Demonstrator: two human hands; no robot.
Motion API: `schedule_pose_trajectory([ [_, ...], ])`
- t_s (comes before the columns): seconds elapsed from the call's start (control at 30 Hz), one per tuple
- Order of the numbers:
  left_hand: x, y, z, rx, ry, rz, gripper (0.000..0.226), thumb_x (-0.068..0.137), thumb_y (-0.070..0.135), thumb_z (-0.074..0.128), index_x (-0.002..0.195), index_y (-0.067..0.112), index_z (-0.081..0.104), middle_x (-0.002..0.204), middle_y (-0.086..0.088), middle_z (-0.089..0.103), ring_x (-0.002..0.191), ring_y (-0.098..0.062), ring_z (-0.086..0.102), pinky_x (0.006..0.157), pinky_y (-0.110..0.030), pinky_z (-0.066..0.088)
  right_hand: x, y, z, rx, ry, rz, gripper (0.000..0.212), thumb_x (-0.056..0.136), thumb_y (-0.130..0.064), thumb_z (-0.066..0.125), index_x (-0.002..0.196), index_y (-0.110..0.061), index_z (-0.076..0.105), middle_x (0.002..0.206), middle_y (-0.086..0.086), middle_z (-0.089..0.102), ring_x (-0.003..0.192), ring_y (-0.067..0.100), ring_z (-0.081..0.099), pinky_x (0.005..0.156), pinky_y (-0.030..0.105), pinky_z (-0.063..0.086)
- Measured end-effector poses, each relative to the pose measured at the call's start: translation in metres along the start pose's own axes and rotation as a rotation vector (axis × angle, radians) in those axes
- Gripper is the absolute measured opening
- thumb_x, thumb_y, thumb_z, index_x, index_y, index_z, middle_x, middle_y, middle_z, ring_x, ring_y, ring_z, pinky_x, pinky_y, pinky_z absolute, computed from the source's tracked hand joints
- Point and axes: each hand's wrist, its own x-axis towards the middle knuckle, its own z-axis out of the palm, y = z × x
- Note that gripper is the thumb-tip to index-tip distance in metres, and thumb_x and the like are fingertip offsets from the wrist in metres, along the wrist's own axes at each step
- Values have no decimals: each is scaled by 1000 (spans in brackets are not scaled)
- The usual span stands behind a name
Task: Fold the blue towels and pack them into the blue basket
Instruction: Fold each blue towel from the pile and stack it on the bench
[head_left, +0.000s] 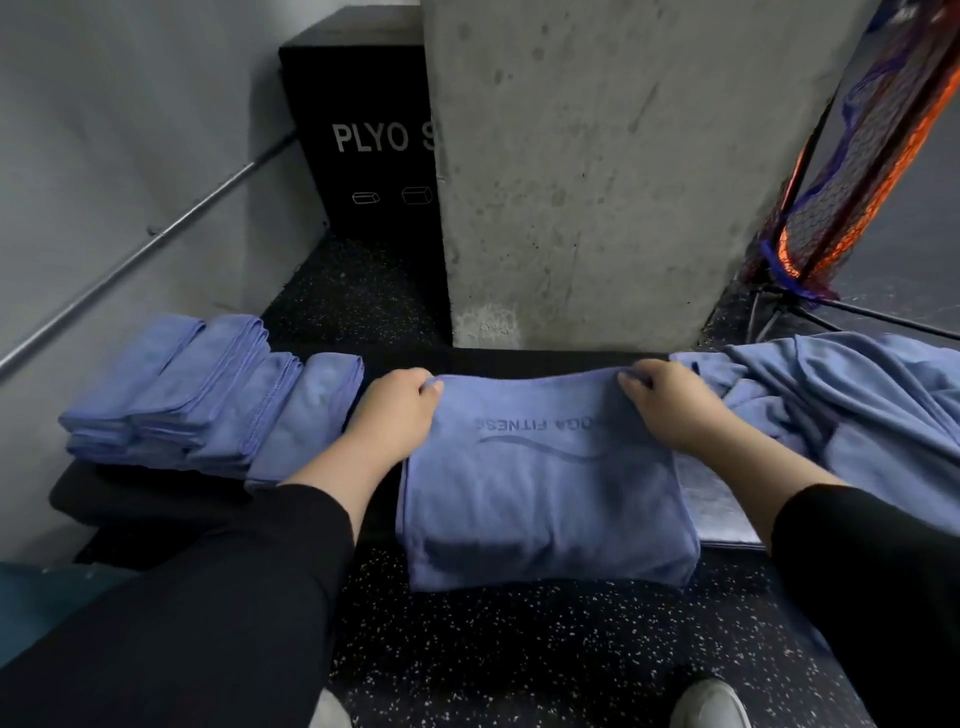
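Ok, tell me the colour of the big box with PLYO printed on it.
Black with white lettering, seen in the head view.

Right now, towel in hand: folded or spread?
Part-folded. The towel is doubled over the bench edge, left hand and right hand pinching its far corners; its lower edge hangs rounded.

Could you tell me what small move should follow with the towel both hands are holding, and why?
Probably fold its far edge toward the body: the left hand and right hand pinch the far corners of the towel, which is still wider than the folded towels.
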Motion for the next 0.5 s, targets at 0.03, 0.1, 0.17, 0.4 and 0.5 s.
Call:
schedule_pose_trajectory([
  [0.03,1,-3,6,59,-12,18,35,102,26,51,73,8,55,72,-8,59,77,-31,57,64,-41,38,4,5,7,-69,-11,-7,36,103,-28,45,69,-15,45,75,14,57,77,31,53,62,33,24],
  [0.1,6,-6,10,103,10,28,31,101,26,51,80,6,60,77,-8,62,79,-29,56,66,-40,40,12,11,15,-137,27,-30,35,104,-29,43,75,-10,50,87,19,65,84,37,58,63,34,26],
  [0.17,14,-6,11,142,49,16,29,102,26,50,83,7,62,77,-5,61,79,-29,54,64,-38,37,19,11,17,-169,83,-51,34,104,-30,42,86,-5,57,94,21,67,89,39,60,65,35,29],
  [0.4,42,-12,17,204,58,-51,29,99,27,54,77,10,57,73,-5,57,80,-34,57,62,-34,36,36,18,20,-209,139,-47,28,103,-30,46,86,-9,53,98,24,67,94,41,61,66,35,30],
  [0.5,43,-14,21,215,87,-19,12,98,23,58,106,17,65,100,-7,63,93,-31,59,70,-37,44,36,20,28,-213,97,-88,18,97,-27,57,102,-10,58,107,18,65,100,39,60,71,38,42],
])
